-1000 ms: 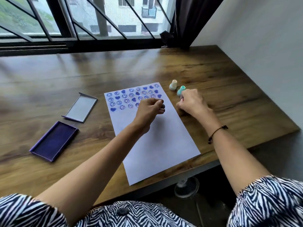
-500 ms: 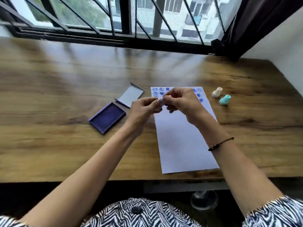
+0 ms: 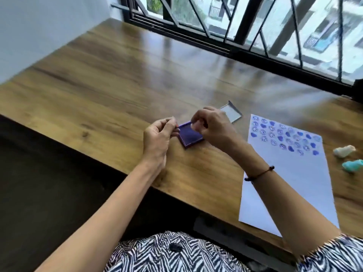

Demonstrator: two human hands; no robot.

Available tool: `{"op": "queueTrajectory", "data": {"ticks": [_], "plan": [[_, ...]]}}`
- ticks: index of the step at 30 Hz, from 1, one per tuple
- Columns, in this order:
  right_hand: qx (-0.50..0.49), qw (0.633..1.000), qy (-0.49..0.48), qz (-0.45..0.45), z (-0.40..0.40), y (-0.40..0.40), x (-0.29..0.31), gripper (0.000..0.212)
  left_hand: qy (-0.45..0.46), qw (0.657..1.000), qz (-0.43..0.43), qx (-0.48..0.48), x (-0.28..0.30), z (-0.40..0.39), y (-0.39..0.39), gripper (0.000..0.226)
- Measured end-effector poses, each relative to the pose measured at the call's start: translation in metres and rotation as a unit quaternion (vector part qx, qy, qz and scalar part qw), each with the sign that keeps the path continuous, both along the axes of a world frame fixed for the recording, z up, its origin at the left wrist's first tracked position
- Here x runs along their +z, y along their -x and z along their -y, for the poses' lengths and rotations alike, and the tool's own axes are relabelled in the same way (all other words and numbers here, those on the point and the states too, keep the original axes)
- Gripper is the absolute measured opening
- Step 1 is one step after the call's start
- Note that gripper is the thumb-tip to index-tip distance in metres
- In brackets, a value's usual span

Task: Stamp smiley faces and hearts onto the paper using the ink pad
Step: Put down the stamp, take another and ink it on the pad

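Observation:
The purple ink pad (image 3: 191,138) lies open on the wooden table (image 3: 117,85). My right hand (image 3: 215,127) hovers over the pad's far side, fingertips pinched on a small pale stamp (image 3: 194,125) just above the ink. My left hand (image 3: 157,136) is at the pad's left corner with its fingers curled together; whether it holds anything is unclear. To the right lies the white paper (image 3: 294,183), its top part covered with rows of blue smiley faces and hearts (image 3: 284,137).
The ink pad's clear lid (image 3: 232,113) lies just behind my right hand. A cream stamp (image 3: 344,151) and a teal stamp (image 3: 352,166) lie on the table right of the paper. The table's front edge runs diagonally under my forearms. A barred window is behind.
Both hands left the paper, met over it holding a small white piece, then moved left to the ink pad. The view swung left, so the paper now sits at the right.

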State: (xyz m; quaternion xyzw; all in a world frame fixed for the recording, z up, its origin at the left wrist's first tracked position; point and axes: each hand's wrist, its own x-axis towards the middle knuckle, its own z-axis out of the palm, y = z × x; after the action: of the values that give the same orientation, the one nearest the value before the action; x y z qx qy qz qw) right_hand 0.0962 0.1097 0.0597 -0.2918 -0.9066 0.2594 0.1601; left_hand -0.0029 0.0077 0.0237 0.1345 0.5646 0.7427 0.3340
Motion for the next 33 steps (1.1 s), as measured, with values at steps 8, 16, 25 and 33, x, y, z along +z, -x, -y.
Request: {"op": "queueTrajectory", "data": {"ticks": [8, 16, 25, 33], "plan": [[0.062, 0.986, -0.088, 0.126, 0.003, 0.021, -0.008, 0.010, 0.033, 0.999, 0.003, 0.025, -0.012, 0.003, -0.002, 0.015], [0.095, 0.975, -0.114, 0.163, 0.003, 0.025, -0.009, 0.005, 0.032, 0.999, 0.000, 0.026, -0.013, 0.005, -0.002, 0.006], [0.094, 0.980, -0.108, 0.139, 0.002, 0.022, -0.010, 0.007, 0.037, 0.999, -0.001, 0.019, -0.005, 0.002, -0.003, 0.009], [-0.203, 0.939, 0.195, -0.199, -0.006, -0.059, -0.009, 0.015, -0.002, 0.997, -0.035, -0.075, 0.007, -0.025, -0.030, 0.008]]}}
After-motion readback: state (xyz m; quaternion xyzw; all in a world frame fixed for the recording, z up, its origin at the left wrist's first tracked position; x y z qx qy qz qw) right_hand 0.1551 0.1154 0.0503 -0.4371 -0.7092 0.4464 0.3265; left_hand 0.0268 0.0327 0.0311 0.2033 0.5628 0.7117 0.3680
